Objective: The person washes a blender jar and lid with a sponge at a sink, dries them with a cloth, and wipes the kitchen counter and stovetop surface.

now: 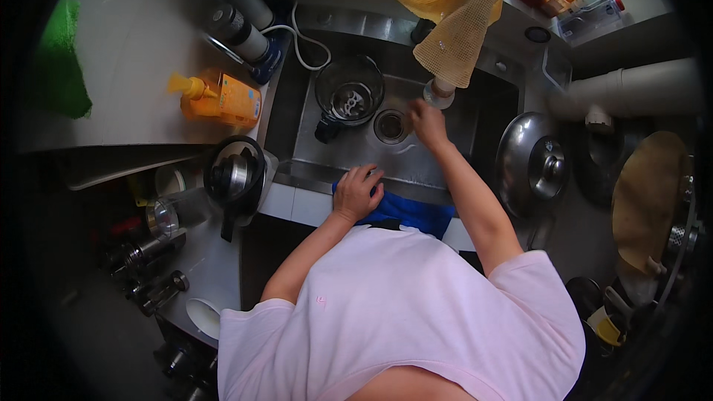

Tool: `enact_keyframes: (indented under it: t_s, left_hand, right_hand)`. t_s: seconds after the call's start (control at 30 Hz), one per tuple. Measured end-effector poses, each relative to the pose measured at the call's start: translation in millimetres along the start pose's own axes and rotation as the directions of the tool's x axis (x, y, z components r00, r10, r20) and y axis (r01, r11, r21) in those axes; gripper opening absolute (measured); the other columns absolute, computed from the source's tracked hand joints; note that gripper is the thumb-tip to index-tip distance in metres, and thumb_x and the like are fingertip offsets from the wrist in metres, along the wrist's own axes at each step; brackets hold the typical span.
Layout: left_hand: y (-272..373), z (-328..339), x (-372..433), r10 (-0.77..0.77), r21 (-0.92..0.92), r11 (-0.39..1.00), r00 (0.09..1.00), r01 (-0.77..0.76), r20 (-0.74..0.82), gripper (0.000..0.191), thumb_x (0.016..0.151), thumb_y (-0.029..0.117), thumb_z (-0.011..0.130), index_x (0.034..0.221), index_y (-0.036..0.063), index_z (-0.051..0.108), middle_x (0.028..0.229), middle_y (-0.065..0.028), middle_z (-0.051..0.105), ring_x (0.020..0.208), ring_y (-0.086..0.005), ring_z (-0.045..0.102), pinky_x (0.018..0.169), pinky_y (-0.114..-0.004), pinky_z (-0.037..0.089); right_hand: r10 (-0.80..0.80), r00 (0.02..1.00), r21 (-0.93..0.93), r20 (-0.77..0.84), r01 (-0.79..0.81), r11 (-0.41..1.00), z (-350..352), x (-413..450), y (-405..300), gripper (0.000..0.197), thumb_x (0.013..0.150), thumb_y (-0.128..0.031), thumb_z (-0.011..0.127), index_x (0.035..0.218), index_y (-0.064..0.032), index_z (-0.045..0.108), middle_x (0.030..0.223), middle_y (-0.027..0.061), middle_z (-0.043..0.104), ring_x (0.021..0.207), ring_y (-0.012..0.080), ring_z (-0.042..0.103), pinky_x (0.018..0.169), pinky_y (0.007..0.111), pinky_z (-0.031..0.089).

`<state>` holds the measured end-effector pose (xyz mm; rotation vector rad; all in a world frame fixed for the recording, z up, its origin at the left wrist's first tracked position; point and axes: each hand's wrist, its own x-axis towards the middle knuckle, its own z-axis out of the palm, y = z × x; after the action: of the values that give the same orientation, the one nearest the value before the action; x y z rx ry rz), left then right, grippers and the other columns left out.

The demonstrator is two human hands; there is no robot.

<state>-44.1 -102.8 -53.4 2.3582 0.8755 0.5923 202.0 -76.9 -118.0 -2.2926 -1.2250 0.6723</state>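
My left hand (pixel 356 192) rests on the front rim of the stainless steel sink (pixel 423 170), at the left end of a blue cloth (pixel 415 214). Its fingers are spread and hold nothing that I can see. Over the basin, just right of the drain (pixel 391 126), is my right hand (pixel 429 125). Its fingers are blurred, so whether they hold anything is unclear. A clear blender jug (pixel 350 86) with a black handle stands in the basin, its blade visible at the bottom. A yellow mesh cloth (pixel 459 28) drapes above the basin, over a white and clear nozzle (pixel 438 96).
An orange pump bottle (pixel 223 100) and a white cable (pixel 303 39) are at the left. A black-rimmed jug (pixel 234 172) stands nearer me. Right of the sink are a steel lid (pixel 532 164) and a thick white pipe (pixel 640 86). Several bottles fill the shelf (pixel 649 8).
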Motion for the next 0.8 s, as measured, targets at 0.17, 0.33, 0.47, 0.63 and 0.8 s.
enact_keyframes:
  t_s: [0.17, 0.33, 0.47, 0.63, 0.8]
  left_hand:
    - [0, -1, -2, -0.010, -0.006, 1.000, 1.000, 0.010, 0.007, 0.023, 0.068, 0.015, 0.063, 0.091, 0.0099, 0.065, 0.099, -0.0064, 0.058, 0.087, -0.0246, 0.056, 0.073, -0.035, 0.047]
    - [-1, -3, 0, -0.006, 0.006, 1.000, 0.999, 0.007, -0.032, 0.020, 0.069, 0.016, 0.062, 0.089, 0.0113, 0.064, 0.098, -0.0050, 0.058, 0.085, -0.0232, 0.056, 0.071, -0.035, 0.047]
    - [-2, -4, -2, -0.021, 0.003, 1.000, 1.000, 0.021, -0.019, 0.021, 0.069, 0.015, 0.062, 0.089, 0.0114, 0.064, 0.098, -0.0050, 0.058, 0.086, -0.0233, 0.056, 0.071, -0.035, 0.047]
    - [-3, 3, 1, -0.004, -0.005, 1.000, 1.000, 0.004, -0.026, 0.021, 0.069, 0.016, 0.062, 0.089, 0.0101, 0.065, 0.099, -0.0065, 0.058, 0.086, -0.0242, 0.057, 0.073, -0.035, 0.047]
    - [-1, -3, -6, -0.031, 0.003, 1.000, 0.999, 0.031, -0.032, 0.020, 0.069, 0.016, 0.062, 0.089, 0.0105, 0.065, 0.099, -0.0064, 0.058, 0.087, -0.0248, 0.056, 0.074, -0.036, 0.047]
  right_hand:
    - [-0.028, 0.856, -0.414, 0.515, 0.278, 0.867, 5, -41, 5, 0.029, 0.073, -0.015, 0.063, 0.101, -0.0086, 0.061, 0.089, 0.0154, 0.064, 0.089, 0.0290, 0.062, 0.074, 0.038, 0.048]
    - [0.086, 0.991, -0.130, 0.104, -0.072, 0.989, -14, -41, -11, 0.017, 0.078, -0.019, 0.056, 0.087, -0.0066, 0.061, 0.084, 0.0148, 0.063, 0.087, 0.0333, 0.059, 0.073, 0.043, 0.045]
    - [-0.024, 0.959, 0.098, -0.281, 0.054, 0.994, -15, -31, -20, 0.014, 0.078, -0.015, 0.053, 0.089, -0.0092, 0.060, 0.097, 0.0146, 0.061, 0.094, 0.0351, 0.056, 0.076, 0.043, 0.045]
    - [0.124, 0.913, -0.298, 0.389, -0.003, 0.955, 27, -85, 31, 0.021, 0.072, -0.024, 0.060, 0.088, -0.0117, 0.066, 0.091, 0.0158, 0.063, 0.088, 0.0337, 0.059, 0.077, 0.040, 0.046]
    - [-0.027, 0.968, 0.113, -0.250, 0.057, 0.992, -28, -44, -22, 0.014, 0.079, -0.017, 0.056, 0.089, -0.0085, 0.060, 0.085, 0.0149, 0.062, 0.081, 0.0333, 0.059, 0.069, 0.041, 0.046]
